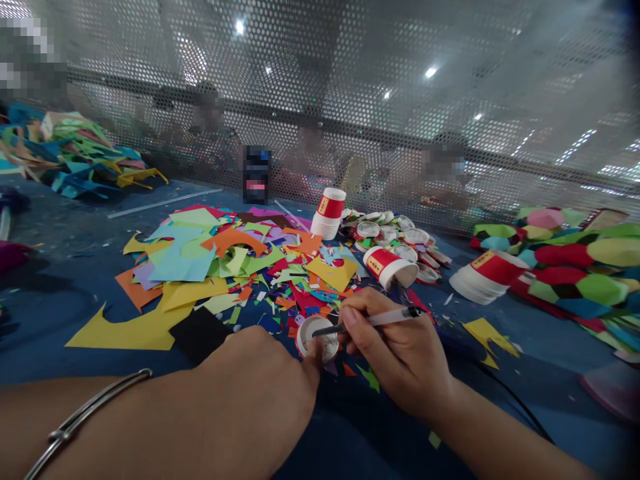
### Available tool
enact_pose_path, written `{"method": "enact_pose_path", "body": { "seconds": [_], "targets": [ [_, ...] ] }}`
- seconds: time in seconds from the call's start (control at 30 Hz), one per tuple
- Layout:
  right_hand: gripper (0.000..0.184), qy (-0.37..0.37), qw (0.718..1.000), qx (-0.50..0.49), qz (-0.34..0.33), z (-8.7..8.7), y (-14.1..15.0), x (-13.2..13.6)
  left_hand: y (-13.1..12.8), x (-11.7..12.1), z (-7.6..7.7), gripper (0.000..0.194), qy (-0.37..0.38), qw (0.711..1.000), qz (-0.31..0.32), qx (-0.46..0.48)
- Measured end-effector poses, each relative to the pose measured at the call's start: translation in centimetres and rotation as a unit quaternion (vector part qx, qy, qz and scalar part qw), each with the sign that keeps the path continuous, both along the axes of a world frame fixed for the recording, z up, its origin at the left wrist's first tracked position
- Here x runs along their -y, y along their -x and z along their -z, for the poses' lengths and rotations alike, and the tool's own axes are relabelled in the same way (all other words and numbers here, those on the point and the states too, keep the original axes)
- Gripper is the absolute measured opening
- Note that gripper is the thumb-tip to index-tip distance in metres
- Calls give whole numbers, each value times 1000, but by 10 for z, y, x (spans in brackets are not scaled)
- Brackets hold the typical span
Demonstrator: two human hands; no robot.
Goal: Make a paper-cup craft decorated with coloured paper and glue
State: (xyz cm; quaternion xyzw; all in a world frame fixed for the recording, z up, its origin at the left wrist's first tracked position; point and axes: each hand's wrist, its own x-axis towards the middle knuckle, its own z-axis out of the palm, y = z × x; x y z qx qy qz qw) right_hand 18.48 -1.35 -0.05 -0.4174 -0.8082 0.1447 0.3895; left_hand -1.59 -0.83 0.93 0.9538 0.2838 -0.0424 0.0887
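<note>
Head view, starting at the left: what lies there?

Coloured paper cutouts point(80, 157) are heaped toward the worktop's far left corner. Nearer the middle, loose paper scraps point(185, 250) spread out beyond the left hand point(245, 393).

How is that hand set?

Back upward, most fingers hidden. One digit presses at the near side of the small white cup point(326, 344). Whether it pinches the wall, I cannot tell.

So where exactly is the cup?

Between the hands, toward the worktop's near edge, its hollow side facing up. It touches that left digit and lies just beside the right hand's fingers.

And the right hand point(400, 347)?

Pinching a pen point(393, 315) between thumb and fingers, the tip pointing left into the cup. I'd call the step marking the inside; the next move seems to call for a steady cup and a light stroke clear of the left fingertip.

Farther right?

A toppled cup stack point(490, 277), then many-coloured paper shapes point(580, 267) along the right edge.
</note>
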Motion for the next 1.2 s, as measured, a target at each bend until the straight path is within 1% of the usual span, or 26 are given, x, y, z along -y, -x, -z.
{"method": "enact_pose_path", "body": {
  "seconds": [0.1,0.2,0.23,0.3,0.47,0.53,0.63,0.77,0.9,1.07,1.2],
  "targets": [
    [22,-21,1000,-6,17,0,-1,-1,1,-5,-17,42,3,999,-9,-38],
    [19,-32,999,-15,30,-1,-3,0,4,-15,-35,21,12,999,-12,-50],
    [18,-38,999,-16,35,-2,-4,0,5,-19,-39,18,7,999,-20,-41],
    [18,-51,997,-11,49,-4,-5,1,6,-28,-44,22,10,999,-33,-29],
    [19,-92,994,13,58,-8,-5,6,1,-50,-47,33,97,994,-47,4],
    [18,-98,994,20,54,-9,-5,7,-2,-57,-49,33,114,992,-51,3],
    [17,-108,993,27,42,-10,-4,9,-6,-62,-53,30,137,990,-38,-2],
    [14,-123,992,35,11,-9,-2,9,-8,-63,-53,28,139,990,-25,16],
    [15,-145,988,55,7,-10,2,10,-8,-65,-50,28,135,990,-20,19],
    [19,-157,984,72,-29,-10,7,10,-8,-69,-49,29,150,988,-21,23],
    [23,-161,982,83,-54,-6,8,7,-9,-70,-50,28,148,989,-15,21]
  ]
}}
